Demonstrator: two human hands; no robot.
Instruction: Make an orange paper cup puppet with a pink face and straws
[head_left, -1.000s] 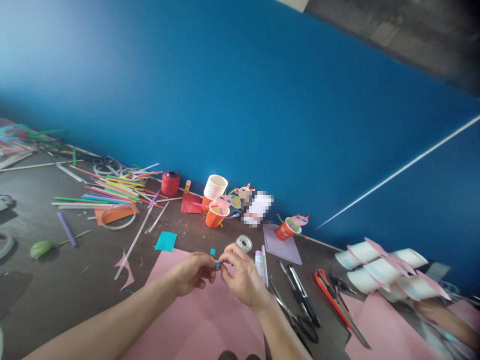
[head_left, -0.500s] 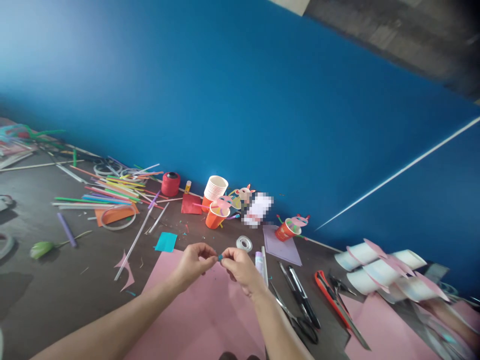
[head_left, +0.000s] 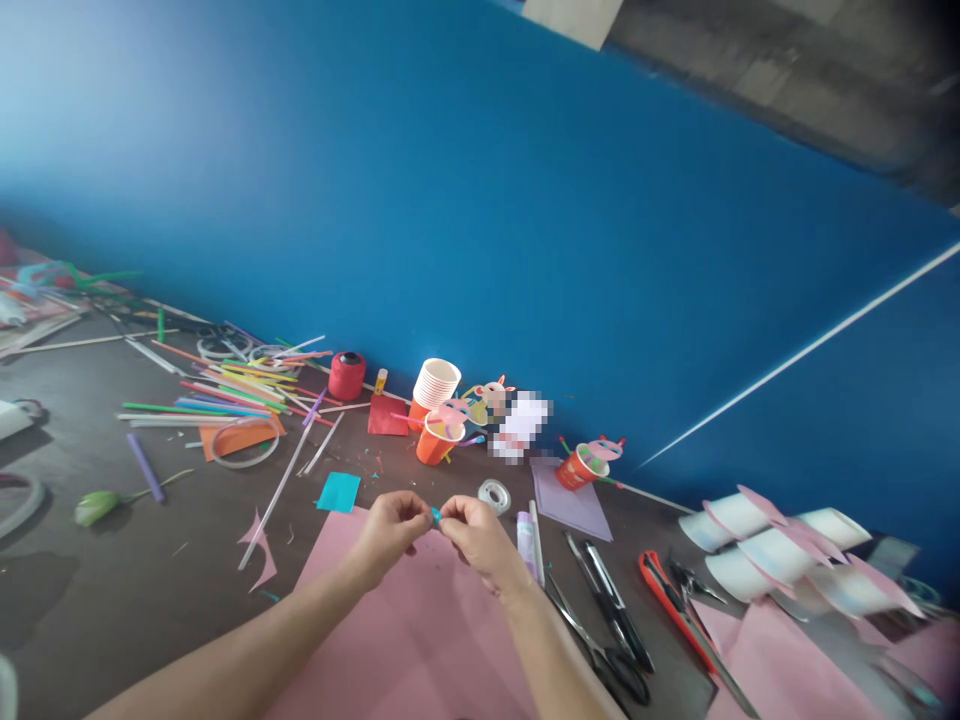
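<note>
A tiny blue piece [head_left: 436, 516], perhaps paper, is pinched between the fingertips of both hands. My left hand [head_left: 391, 532] is closed on its left side, thumb against forefinger. My right hand [head_left: 478, 537] grips it from the right in the same way. Both hands are over a large pink paper sheet [head_left: 420, 640]. A square of the same blue paper [head_left: 338, 491] lies just beyond my left hand. Close to my right hand are a roll of clear tape [head_left: 494, 495] and a glue stick [head_left: 525, 540].
Scissors [head_left: 626, 675], pens [head_left: 615, 600] and a red box cutter [head_left: 679, 615] lie at the right. Orange paper cups [head_left: 441, 440] with paper figures stand along the blue wall [head_left: 450, 180]. Colored straws [head_left: 232, 385] are spread at the left. White paper rolls [head_left: 780, 550] are stacked far right.
The view has shifted slightly, so the tabletop things sit a little lower and further right. Both hands keep their pinch, and more of the blue piece shows between them.
</note>
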